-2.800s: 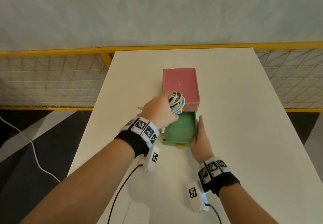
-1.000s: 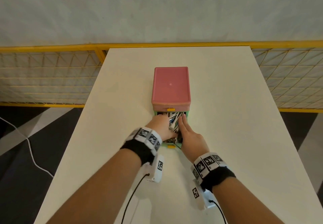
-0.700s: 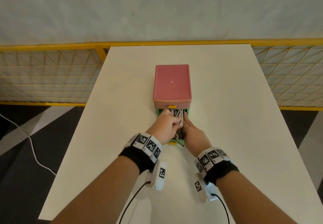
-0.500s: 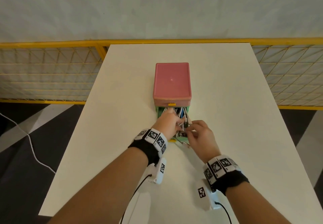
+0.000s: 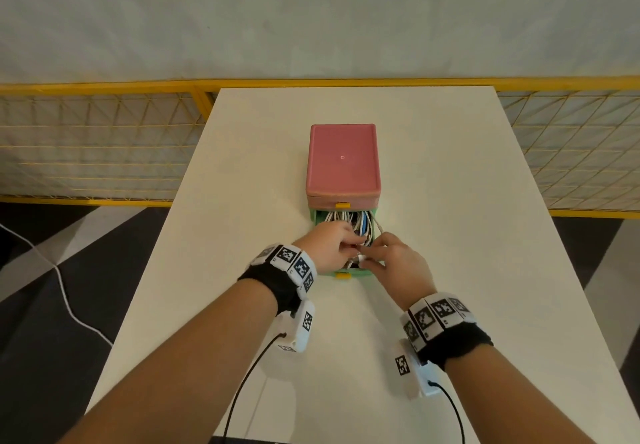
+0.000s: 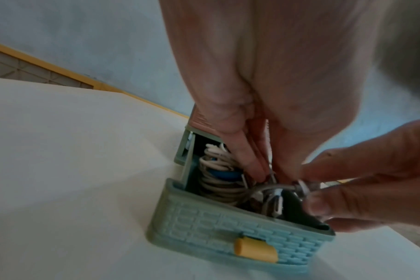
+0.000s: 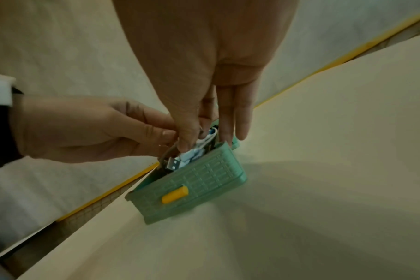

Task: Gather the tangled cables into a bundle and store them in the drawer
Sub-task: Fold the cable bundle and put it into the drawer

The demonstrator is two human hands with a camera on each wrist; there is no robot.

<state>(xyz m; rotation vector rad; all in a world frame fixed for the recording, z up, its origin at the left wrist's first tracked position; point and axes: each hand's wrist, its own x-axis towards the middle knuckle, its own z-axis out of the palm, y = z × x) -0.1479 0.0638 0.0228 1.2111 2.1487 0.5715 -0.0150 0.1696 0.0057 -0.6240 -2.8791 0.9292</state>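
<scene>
A small box with a pink top [image 5: 342, 159] sits in the middle of the white worktop [image 5: 450, 270]. Its green drawer [image 6: 228, 225] is pulled out toward the person, and a yellow knob [image 6: 255, 250] sticks out of the drawer front. The cables [image 5: 349, 220], white and blue, lie coiled inside the drawer. 1 cable end with a metal plug [image 7: 173, 164] pokes up near the drawer's front wall.

The left hand [image 5: 327, 248] reaches down into the drawer, and its grip is bent onto the cables, with the fingers [image 6: 246, 159] pressing into the coils. The right hand [image 5: 398, 262] is just beside it at the drawer's front right corner. Its grip is pinched on a thin cable loop between thumb and fingers [image 6: 343, 199]. The 2 hands touch over the drawer.

A yellow wire fence [image 5: 86, 153] stands behind the worktop, in front of a pale wall.
</scene>
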